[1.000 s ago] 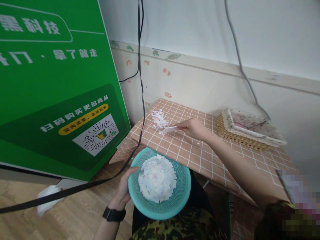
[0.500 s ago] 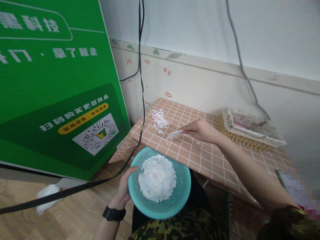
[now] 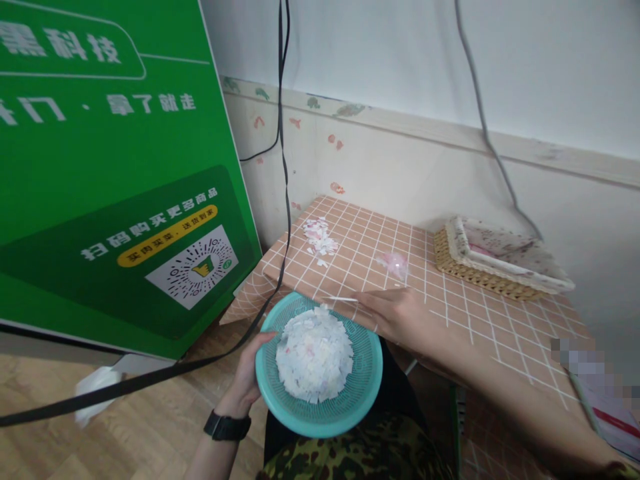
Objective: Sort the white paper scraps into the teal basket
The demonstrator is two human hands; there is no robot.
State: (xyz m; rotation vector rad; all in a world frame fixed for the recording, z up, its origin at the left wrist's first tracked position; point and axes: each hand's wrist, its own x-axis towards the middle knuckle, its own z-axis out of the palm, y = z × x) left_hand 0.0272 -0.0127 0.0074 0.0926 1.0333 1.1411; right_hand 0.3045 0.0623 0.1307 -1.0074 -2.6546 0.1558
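In the head view, my left hand (image 3: 250, 373) grips the left rim of a teal plastic colander (image 3: 367, 387). Inside the colander lies a heaped mound of torn white paper scraps (image 3: 315, 357), a few of them pinkish. My right hand (image 3: 393, 313) is at the table's near edge, over the colander's far right rim. Between its fingers is a thin, flat white piece (image 3: 341, 299), turned nearly edge-on, its tip above the colander's far side. Whether it is card or plastic I cannot tell.
On the checked tablecloth (image 3: 360, 227) are a small pile of paper scraps (image 3: 320, 237), a clear pinkish packet (image 3: 394, 265) and a cloth-lined wicker basket (image 3: 500, 260). A green sign panel (image 3: 165, 153) stands left, and a black strap (image 3: 285, 200) hangs in front.
My right hand has come down and nearer, from above the tabletop to the colander's far edge, bringing the white piece along. The pinkish packet is now uncovered. My left hand and the colander stay put.
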